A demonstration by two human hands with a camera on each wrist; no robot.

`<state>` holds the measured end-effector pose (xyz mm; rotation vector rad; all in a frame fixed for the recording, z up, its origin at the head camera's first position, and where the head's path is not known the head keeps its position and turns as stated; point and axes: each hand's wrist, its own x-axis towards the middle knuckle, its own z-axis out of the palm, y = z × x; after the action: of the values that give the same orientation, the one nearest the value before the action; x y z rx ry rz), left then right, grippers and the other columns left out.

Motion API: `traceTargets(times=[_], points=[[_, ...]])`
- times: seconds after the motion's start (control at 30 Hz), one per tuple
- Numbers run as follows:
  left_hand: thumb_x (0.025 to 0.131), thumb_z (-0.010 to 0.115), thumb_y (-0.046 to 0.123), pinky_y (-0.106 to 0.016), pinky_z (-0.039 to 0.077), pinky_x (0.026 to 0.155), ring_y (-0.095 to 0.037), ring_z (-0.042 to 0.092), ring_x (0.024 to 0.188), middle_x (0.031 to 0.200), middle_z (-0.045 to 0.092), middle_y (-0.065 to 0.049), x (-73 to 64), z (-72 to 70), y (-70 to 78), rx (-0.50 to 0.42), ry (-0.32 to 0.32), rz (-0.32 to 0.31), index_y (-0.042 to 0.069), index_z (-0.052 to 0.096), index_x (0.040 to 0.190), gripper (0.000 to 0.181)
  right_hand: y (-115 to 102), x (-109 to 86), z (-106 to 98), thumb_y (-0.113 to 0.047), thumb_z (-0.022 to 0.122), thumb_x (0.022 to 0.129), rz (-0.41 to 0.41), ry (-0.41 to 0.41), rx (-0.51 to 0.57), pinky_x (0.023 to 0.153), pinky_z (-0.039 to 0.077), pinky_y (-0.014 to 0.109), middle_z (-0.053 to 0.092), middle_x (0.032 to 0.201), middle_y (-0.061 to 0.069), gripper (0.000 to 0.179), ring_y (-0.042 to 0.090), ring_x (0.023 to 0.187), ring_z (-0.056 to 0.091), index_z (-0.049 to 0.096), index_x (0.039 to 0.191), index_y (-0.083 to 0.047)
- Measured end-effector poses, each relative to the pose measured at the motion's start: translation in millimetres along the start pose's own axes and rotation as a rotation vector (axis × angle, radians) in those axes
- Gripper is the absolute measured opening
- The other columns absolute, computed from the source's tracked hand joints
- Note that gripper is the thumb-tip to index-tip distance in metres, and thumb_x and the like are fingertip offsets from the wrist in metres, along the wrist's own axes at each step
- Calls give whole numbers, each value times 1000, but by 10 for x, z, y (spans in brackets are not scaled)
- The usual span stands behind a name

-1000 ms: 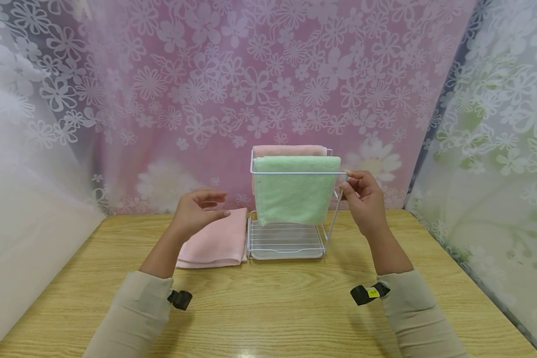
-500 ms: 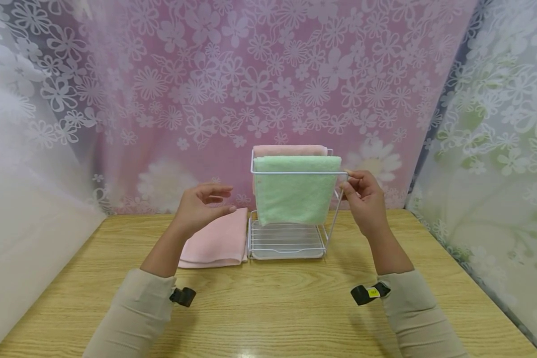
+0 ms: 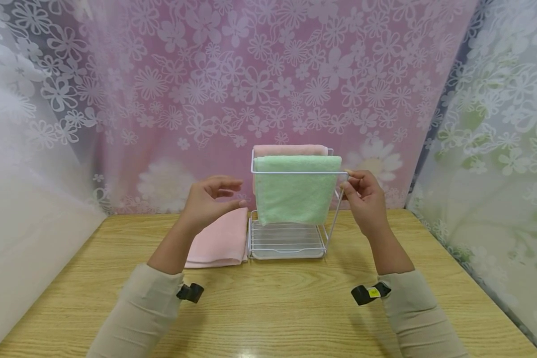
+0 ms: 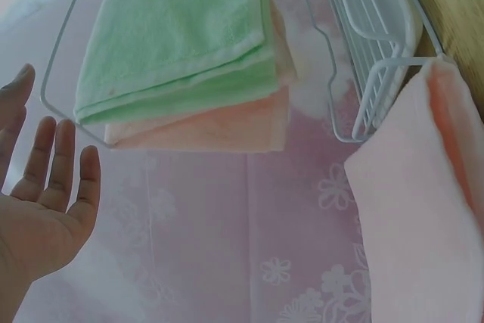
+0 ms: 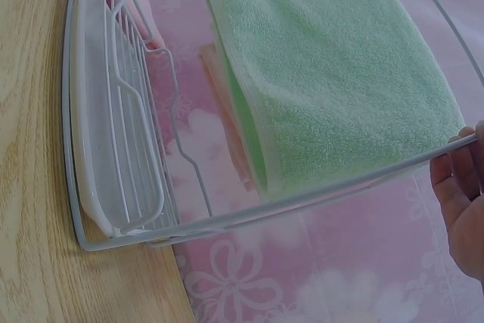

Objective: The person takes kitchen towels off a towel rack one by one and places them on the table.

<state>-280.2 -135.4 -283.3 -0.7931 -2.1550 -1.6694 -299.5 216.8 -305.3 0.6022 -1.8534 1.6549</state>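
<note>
A white wire rack [image 3: 298, 173] stands on the table with a shallow tray [image 3: 286, 256] in its base. Over its upper bars hang a green towel [image 3: 297, 194] and, behind that, a pink towel [image 3: 291, 149]. My right hand [image 3: 365, 199] pinches the rack's upper right front corner between thumb and fingers. My left hand [image 3: 212, 201] is in the air just left of the rack, thumb and fingers apart, holding nothing. Below it a folded pink towel [image 3: 221, 241] lies against the rack's left side; the left wrist view shows the towel's folded edge [image 4: 446, 119].
The wooden table [image 3: 268, 308] reaches forward to a pink flowered curtain [image 3: 232, 99]. Pale curtains close in the left [image 3: 31, 174] and right [image 3: 496, 164] sides. Dark wrist-camera mounts sit at both cuffs.
My left hand has moved right and slightly up, closer to the rack, still with nothing in it. My right hand keeps its pinch on the corner, and the rack and towels look unchanged.
</note>
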Motion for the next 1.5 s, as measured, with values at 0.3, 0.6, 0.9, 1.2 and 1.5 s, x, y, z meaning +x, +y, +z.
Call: traceTargets(times=[0.3, 0.6, 0.9, 1.2, 1.5], points=[[77, 81, 0, -38, 55, 85, -27, 64, 100, 112, 67, -11, 83, 43, 129, -7, -9, 48, 0, 71, 112, 36, -4, 3, 0, -3, 57, 98, -1, 2, -12, 70, 55, 19, 62, 96, 6, 20, 22, 82, 60, 55, 116, 5], [76, 81, -3, -41, 54, 87, -31, 63, 101, 110, 68, -14, 211, 95, 252, 23, -36, 193, -5, 71, 108, 35, 0, 0, 6, -2, 57, 97, -7, 3, -13, 70, 54, 18, 63, 95, 1, 22, 20, 82, 60, 53, 117, 8], [75, 83, -2, -44, 53, 88, -36, 61, 104, 113, 66, -14, 333, 156, 388, 35, -78, 218, -6, 70, 111, 38, 6, 0, -4, -4, 57, 98, -2, -6, -22, 70, 54, 19, 64, 96, -3, 20, 17, 82, 60, 54, 116, 5], [75, 84, 4, -45, 52, 83, -29, 61, 102, 111, 68, -14, 452, 227, 472, 97, -113, 223, -2, 71, 111, 38, -3, -9, -4, -3, 56, 98, -5, -11, -7, 69, 54, 19, 64, 96, -2, 20, 21, 81, 59, 54, 115, 5], [76, 84, 9, -42, 52, 84, -18, 60, 101, 111, 69, -3, 589, 296, 556, 183, -141, 206, 5, 73, 111, 38, 5, -5, -9, -2, 57, 98, -6, -14, 6, 69, 54, 19, 64, 96, -2, 18, 21, 80, 60, 55, 115, 4]])
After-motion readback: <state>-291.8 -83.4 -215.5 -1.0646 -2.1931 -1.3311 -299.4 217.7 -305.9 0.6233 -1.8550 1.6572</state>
